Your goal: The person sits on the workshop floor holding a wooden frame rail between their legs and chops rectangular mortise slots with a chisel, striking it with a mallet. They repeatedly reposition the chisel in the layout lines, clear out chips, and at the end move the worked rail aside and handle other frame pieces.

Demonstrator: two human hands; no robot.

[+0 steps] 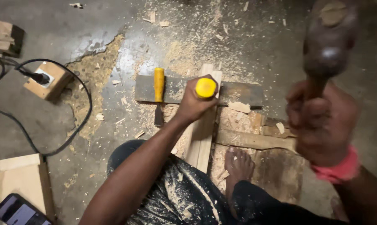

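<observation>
My left hand (192,104) grips a chisel with a yellow handle (206,87), held upright over a light wooden plank (201,137) that runs away from me across the floor. My right hand (317,121), with a pink band at the wrist, is raised close to the camera and grips a hammer (328,39) with a dark metal head and a wooden handle; both are blurred. A second yellow-handled chisel (159,93) lies on a dark flat board (238,92) left of the plank. My bare foot (237,166) rests beside the plank.
Sawdust and wood chips cover the concrete floor. A wooden socket box (46,79) with a black cable (78,125) sits at left. Pale wood blocks (23,179) and a phone (19,211) lie at lower left. Scrap boards (255,139) lie right of the plank.
</observation>
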